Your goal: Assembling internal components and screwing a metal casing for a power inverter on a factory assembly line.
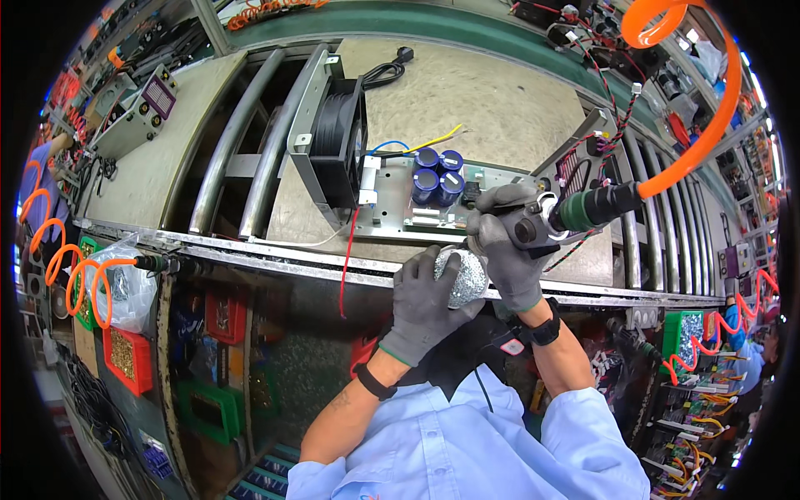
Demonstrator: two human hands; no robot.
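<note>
In my gloved left hand (pixel 419 298) is a clump of small silvery pieces (pixel 468 279) that look like screws. The fingers curl round it, and whether a cup lies beneath I cannot tell. My right hand (pixel 510 250), also gloved, is closed round a dark air screwdriver (pixel 527 229) with a green and black hose fitting (pixel 587 208). Its tip is hidden. Just beyond the hands lies an open metal chassis (pixel 383 218), with several blue capacitors (pixel 437 177) on its board. A black fan (pixel 342 142) stands at its left end.
An orange coiled hose (pixel 708 137) arcs down from the upper right to the screwdriver. Metal rollers (pixel 237 142) flank the work board (pixel 492 92). A red wire (pixel 347 267) hangs over the front rail. Below stand a red bin (pixel 127 362) and a green bin (pixel 208 410).
</note>
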